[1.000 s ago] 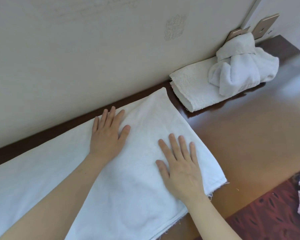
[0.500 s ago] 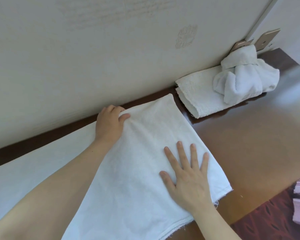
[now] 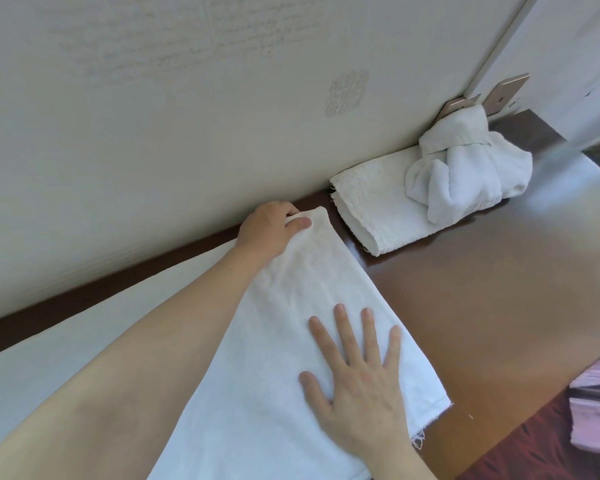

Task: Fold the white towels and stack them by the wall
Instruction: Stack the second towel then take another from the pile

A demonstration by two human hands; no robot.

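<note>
A long white towel (image 3: 284, 341) lies flat on the brown table (image 3: 482, 306), running from the lower left to near the wall. My left hand (image 3: 271, 230) pinches the towel's far corner by the wall, thumb on top. My right hand (image 3: 357, 379) rests flat on the towel's near right part, fingers spread. Against the wall to the right lies a folded white towel (image 3: 371, 202). A crumpled white towel (image 3: 465, 171) sits on its right end.
The cream wall (image 3: 187, 116) runs along the table's far edge. Two metal plates (image 3: 503, 95) stand at the wall corner behind the crumpled towel. Pink folded things (image 3: 596, 410) lie at the right edge, over a dark red patterned floor (image 3: 520, 455).
My left hand went from lying flat on the towel to sliding toward the far corner and closing on it. My right hand stayed flat, shifting slightly toward the near edge.
</note>
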